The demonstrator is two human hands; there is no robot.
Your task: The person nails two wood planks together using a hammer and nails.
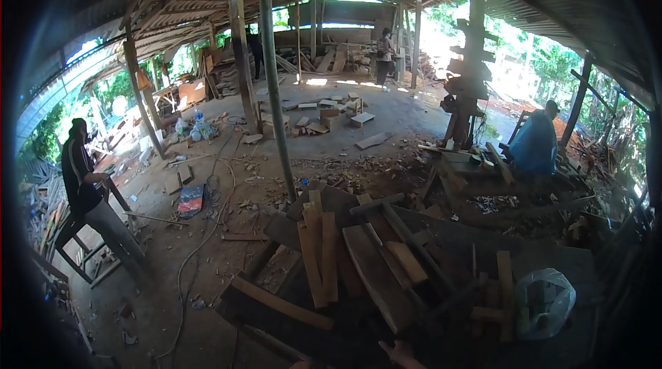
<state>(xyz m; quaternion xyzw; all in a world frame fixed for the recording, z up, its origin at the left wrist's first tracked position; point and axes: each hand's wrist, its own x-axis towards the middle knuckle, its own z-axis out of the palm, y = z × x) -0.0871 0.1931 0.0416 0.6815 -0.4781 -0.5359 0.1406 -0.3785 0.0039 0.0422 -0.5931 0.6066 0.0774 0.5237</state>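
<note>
Nowhere readable writing (wood pile [358, 265]).

Head cam, one view: faces fwd/down over plank pile [358, 258], wide fisheye, edges dark, prob. standing height.

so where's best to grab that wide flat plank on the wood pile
Probably the wide plank's near end, taken from the wearer's side across its edges: it slopes toward the camera, that end looks free, and the far end sits under other offcuts. A hand is already just below it.
</note>
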